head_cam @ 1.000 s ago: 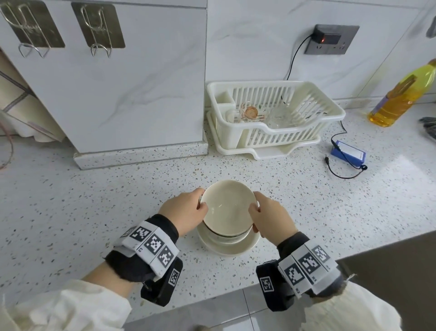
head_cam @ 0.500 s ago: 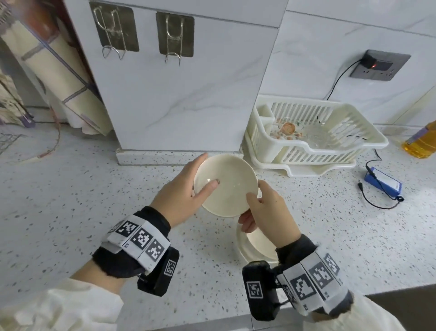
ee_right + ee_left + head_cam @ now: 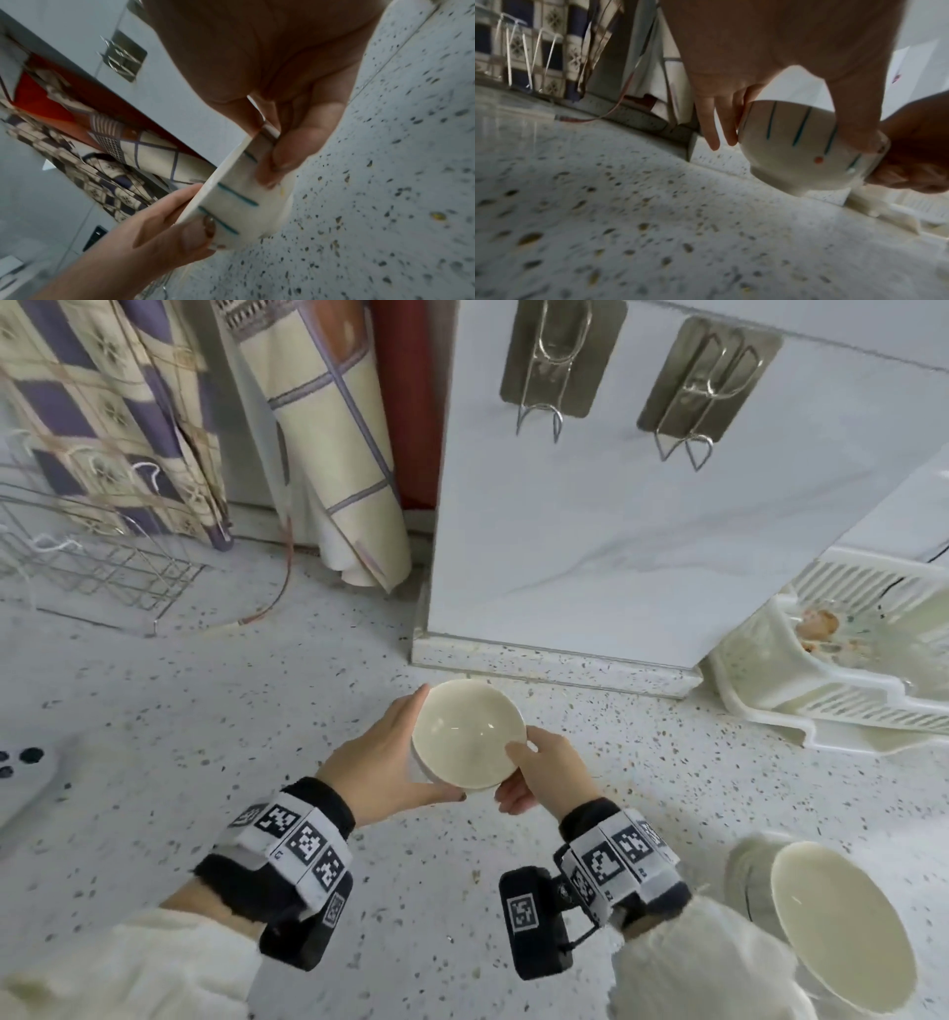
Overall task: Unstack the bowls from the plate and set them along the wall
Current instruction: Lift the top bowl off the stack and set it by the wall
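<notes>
In the head view both hands hold one cream bowl (image 3: 468,734) in the air above the speckled counter, just in front of the white pillar's base. My left hand (image 3: 390,757) cups its left side, and my right hand (image 3: 544,773) pinches the near right rim. The left wrist view shows the bowl (image 3: 795,146) tilted, with teal stripes and an orange dot, clear of the counter. In the right wrist view, my thumb and fingers clamp the bowl's rim (image 3: 246,203). Another cream dish (image 3: 842,927) sits at the lower right; what lies under it is unclear.
The white marble pillar (image 3: 616,531) with two metal hooks stands straight ahead. A white dish rack (image 3: 832,680) is to its right. A wire rack (image 3: 92,567) and rolled patterned cloth (image 3: 334,454) fill the back left. A white device (image 3: 20,778) lies at the left edge.
The top bowl has come up off the stack and moved left and toward the wall in both hands. The rest of the stack now lies at the lower right.
</notes>
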Action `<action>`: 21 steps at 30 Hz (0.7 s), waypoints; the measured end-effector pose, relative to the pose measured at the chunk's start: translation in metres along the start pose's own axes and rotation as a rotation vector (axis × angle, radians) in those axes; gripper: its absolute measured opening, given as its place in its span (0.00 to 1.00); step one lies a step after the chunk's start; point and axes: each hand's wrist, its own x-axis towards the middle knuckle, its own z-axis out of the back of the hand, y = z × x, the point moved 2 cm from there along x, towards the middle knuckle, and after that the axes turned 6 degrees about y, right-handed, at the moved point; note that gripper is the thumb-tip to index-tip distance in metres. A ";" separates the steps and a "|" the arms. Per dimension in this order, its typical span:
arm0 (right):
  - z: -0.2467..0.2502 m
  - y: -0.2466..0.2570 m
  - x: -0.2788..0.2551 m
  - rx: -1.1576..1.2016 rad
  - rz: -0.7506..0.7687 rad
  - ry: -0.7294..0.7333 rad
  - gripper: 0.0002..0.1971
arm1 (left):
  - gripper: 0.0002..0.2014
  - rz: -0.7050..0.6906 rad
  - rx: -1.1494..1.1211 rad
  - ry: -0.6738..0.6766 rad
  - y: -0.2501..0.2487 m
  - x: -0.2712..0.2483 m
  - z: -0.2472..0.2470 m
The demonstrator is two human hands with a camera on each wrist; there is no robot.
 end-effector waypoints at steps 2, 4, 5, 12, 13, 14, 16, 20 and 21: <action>-0.008 0.003 0.015 -0.024 -0.007 -0.020 0.19 | 0.57 0.007 -0.021 0.007 0.013 0.009 0.002; -0.013 0.005 0.027 -0.031 -0.014 -0.036 0.20 | 0.56 0.000 -0.038 0.003 0.019 0.017 0.004; -0.014 0.005 0.031 -0.030 -0.018 -0.042 0.20 | 0.55 -0.003 -0.046 -0.001 0.021 0.020 0.005; -0.019 0.003 0.058 -0.028 -0.046 -0.070 0.20 | 0.52 -0.029 -0.109 0.002 0.034 0.042 0.011; -0.018 0.003 0.060 -0.023 -0.048 -0.072 0.20 | 0.52 -0.032 -0.110 0.006 0.035 0.045 0.011; -0.018 0.004 0.062 -0.017 -0.050 -0.075 0.19 | 0.52 -0.034 -0.111 0.007 0.037 0.047 0.012; -0.018 0.004 0.065 0.001 -0.053 -0.082 0.20 | 0.53 -0.033 -0.102 0.003 0.037 0.051 0.013; -0.019 0.006 0.072 0.047 -0.048 -0.099 0.19 | 0.53 -0.016 -0.111 0.004 0.039 0.058 0.015; -0.019 0.007 0.072 0.054 -0.046 -0.102 0.19 | 0.53 -0.016 -0.116 0.005 0.041 0.059 0.015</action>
